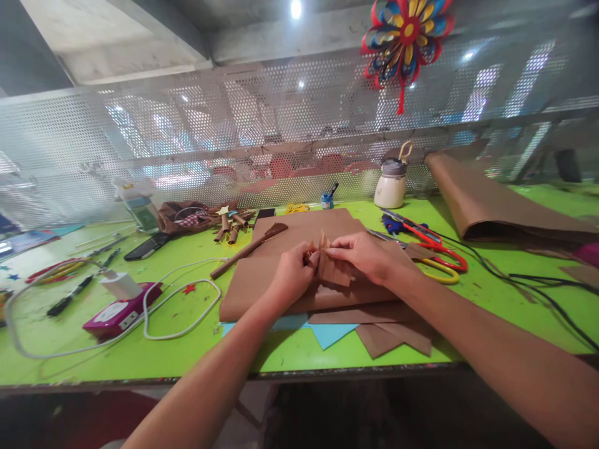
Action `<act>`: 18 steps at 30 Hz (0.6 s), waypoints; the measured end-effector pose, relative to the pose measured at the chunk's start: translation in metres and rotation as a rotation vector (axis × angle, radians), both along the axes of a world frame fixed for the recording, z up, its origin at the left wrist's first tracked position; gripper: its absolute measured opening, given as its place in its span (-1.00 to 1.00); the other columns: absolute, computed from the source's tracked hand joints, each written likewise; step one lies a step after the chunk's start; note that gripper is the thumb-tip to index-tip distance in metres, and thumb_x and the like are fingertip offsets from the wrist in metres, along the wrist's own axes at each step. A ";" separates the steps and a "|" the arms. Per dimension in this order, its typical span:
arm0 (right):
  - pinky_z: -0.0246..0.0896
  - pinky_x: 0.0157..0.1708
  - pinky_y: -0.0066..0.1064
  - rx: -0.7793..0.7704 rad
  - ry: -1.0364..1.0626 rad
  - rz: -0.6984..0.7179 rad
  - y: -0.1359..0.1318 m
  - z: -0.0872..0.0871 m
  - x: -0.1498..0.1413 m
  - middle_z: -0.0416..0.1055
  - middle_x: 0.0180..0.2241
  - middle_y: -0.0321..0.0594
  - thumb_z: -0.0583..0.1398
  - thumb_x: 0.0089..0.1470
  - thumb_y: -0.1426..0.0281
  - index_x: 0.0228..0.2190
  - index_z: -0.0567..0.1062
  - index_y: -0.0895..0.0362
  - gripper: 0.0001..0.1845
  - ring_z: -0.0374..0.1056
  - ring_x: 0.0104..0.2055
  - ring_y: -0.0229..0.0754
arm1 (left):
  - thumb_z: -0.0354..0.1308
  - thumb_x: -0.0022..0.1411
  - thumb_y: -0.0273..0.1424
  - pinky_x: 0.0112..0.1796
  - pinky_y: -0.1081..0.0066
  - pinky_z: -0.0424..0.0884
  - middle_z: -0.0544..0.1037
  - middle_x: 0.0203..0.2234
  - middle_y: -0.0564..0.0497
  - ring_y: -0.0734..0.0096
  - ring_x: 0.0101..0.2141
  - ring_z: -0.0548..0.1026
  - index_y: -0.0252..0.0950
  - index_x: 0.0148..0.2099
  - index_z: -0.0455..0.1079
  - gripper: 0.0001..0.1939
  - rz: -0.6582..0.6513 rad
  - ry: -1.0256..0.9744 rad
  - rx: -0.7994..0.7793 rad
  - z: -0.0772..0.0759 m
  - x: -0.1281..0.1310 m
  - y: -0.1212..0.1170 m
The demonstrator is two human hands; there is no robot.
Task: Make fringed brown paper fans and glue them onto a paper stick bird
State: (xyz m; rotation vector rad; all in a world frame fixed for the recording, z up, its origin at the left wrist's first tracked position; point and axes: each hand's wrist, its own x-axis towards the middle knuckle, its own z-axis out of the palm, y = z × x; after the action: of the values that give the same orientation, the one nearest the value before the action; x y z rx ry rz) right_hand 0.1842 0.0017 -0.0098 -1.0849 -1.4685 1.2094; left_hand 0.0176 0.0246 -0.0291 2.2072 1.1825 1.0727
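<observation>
Paper piece (336, 272) sitting at frame centre, over brown sheets (259, 284); left hand (294, 269) pinching its left side, right hand (359, 252) pinching its top; light, even fingertip pressure probably sparing folds from tearing.

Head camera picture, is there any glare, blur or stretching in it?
Head view: a ceiling light glares at the top; head view: the perforated panel looks hazy, with bright patches; head view: the edges look stretched and soft, while the left hand and right hand look clearer.
</observation>
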 end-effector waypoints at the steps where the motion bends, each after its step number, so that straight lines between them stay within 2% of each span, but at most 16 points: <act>1: 0.00 -0.61 -0.50 0.024 -0.025 -0.023 0.000 0.000 0.000 0.30 -0.64 -0.33 0.23 -0.21 0.28 -0.58 0.44 0.23 -0.76 0.12 -0.62 -0.38 | -0.02 0.18 -0.27 -0.49 0.50 0.16 0.42 -0.56 0.05 0.48 -0.51 0.31 -0.32 -0.35 0.34 -0.77 -0.013 -0.005 -0.005 0.000 0.000 0.000; 4: 0.00 -0.62 -0.51 0.060 -0.063 -0.075 -0.001 0.001 -0.002 0.29 -0.66 -0.35 0.20 -0.20 0.33 -0.62 0.41 0.22 -0.82 0.13 -0.62 -0.38 | -0.01 0.18 -0.26 -0.49 0.51 0.16 0.41 -0.57 0.05 0.48 -0.52 0.31 -0.33 -0.35 0.34 -0.76 -0.042 -0.058 -0.041 0.002 0.001 -0.002; 9: -0.02 -0.63 -0.51 0.031 -0.061 -0.048 -0.003 0.003 -0.002 0.25 -0.68 -0.36 0.19 -0.22 0.37 -0.66 0.38 0.20 -0.84 0.11 -0.64 -0.38 | 0.01 0.16 -0.28 -0.50 0.51 0.18 0.40 -0.59 0.06 0.49 -0.53 0.32 -0.33 -0.42 0.32 -0.77 -0.077 -0.093 -0.098 0.005 0.004 -0.004; 18: -0.02 -0.64 -0.53 0.056 -0.076 -0.098 0.000 0.001 -0.004 0.22 -0.69 -0.37 0.17 -0.21 0.38 -0.67 0.37 0.21 -0.85 0.09 -0.64 -0.40 | -0.08 0.22 -0.31 -0.47 0.51 0.13 0.47 -0.52 0.02 0.47 -0.51 0.33 -0.32 -0.38 0.39 -0.72 -0.069 0.155 0.089 0.003 0.002 -0.007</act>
State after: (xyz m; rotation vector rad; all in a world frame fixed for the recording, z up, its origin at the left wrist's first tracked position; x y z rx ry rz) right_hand 0.1800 0.0013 -0.0092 -1.1623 -1.4801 1.0631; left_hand 0.0201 0.0179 -0.0259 2.4193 1.1325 0.9588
